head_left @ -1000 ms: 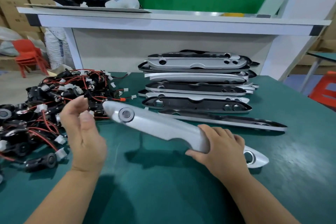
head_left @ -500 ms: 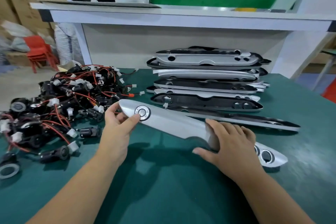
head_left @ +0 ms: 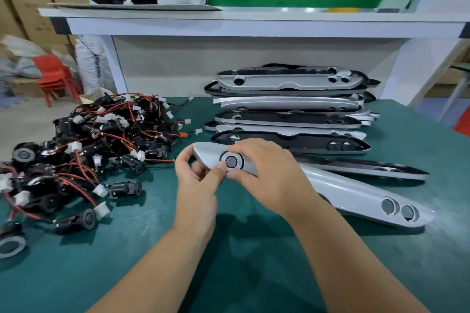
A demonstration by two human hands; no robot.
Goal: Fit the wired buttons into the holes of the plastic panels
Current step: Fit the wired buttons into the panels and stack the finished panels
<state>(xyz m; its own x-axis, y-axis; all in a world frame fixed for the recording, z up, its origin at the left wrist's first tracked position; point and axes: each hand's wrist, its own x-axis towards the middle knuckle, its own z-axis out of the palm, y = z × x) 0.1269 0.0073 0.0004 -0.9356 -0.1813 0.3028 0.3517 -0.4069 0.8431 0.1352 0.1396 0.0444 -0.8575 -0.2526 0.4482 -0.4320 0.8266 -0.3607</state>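
A long silver plastic panel (head_left: 351,193) lies slanted across the green table, its left end raised in both my hands. A round button (head_left: 231,161) sits in the hole at that left end, and two more buttons fill the holes at the right end. My left hand (head_left: 197,185) grips the panel's left tip, thumb beside the button. My right hand (head_left: 269,173) covers the panel just right of the button, with its thumb pressing at the button's lower edge. A heap of black wired buttons (head_left: 101,140) with red wires lies to the left.
A stack of silver and black panels (head_left: 287,107) stands behind my hands, under a white shelf (head_left: 254,23). One black panel (head_left: 363,166) lies flat just behind the held one. Loose buttons lie scattered at the table's left edge (head_left: 10,245).
My right hand slid left along the panel from its middle to the button end. My left hand moved from free air onto the panel's left tip.
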